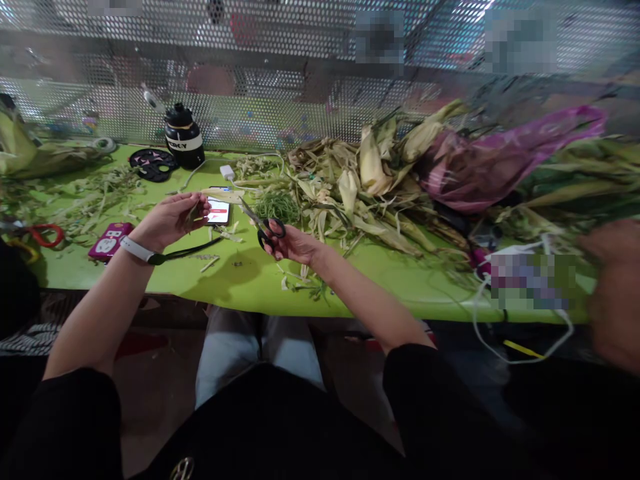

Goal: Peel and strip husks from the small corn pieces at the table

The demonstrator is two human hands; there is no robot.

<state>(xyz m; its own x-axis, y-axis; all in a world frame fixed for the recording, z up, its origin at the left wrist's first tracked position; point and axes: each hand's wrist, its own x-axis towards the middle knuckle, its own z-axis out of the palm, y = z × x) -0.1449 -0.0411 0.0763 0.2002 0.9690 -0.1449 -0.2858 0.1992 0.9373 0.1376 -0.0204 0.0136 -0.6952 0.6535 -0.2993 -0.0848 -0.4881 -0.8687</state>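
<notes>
In my left hand (183, 212) a pale strip of dried corn husk (225, 195) is pinched, its free end pointing right. My right hand (295, 244) grips black-handled scissors (265, 228), with fingers in the loops. The scissor blades point up and left, meeting the right end of the husk; whether they touch it I cannot tell. Beneath the husk lies a phone (219, 208) with a lit screen. Just behind the scissors sits a small heap of thin green strips (277, 207).
A large pile of corn husks (330, 167) and a pink plastic bag (480, 167) fill the right. A black bottle (184, 137), a purple box (110, 241) and red-handled scissors (46, 235) stand left. Another person's arm (615, 293) is at far right; a perforated metal screen (280, 113) rises behind.
</notes>
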